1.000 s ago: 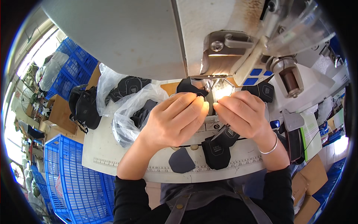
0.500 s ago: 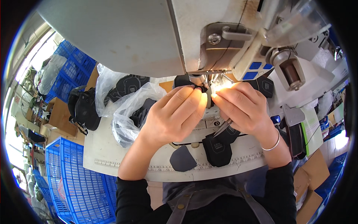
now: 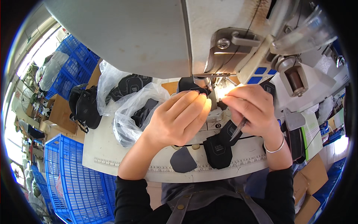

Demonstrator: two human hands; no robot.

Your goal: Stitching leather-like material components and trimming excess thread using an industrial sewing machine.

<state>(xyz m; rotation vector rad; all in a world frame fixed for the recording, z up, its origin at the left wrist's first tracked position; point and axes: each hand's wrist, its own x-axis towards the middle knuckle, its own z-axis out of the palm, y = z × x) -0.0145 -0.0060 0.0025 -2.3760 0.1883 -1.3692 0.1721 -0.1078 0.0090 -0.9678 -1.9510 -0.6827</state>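
At the sewing machine's lit needle area (image 3: 218, 87), both my hands are raised above the machine bed. My left hand (image 3: 179, 121) is closed, its fingertips pinched together beside a dark fabric piece (image 3: 192, 85); what they grip is hidden. My right hand (image 3: 253, 108) is closed too, thumb and finger pinched near the bright lamp glow. From its palm a slim pointed metal tool (image 3: 238, 130), possibly thread snips, sticks out downward. Below it lie two overlapping black fabric pieces (image 3: 218, 153) with light printing. A plain dark-grey piece (image 3: 183, 159) rests to their left.
The sewing machine head (image 3: 130, 37) overhangs the white table with a printed ruler (image 3: 156, 167). Clear plastic bags (image 3: 126, 128) of black pieces and a black bag (image 3: 85, 108) sit left. A blue basket (image 3: 78, 179) stands at lower left, cardboard boxes (image 3: 311, 177) at right.
My right hand has shifted right, widening the gap between my hands. The metal tool moved with it and shows more of the upper black piece. The whole view has shifted slightly.
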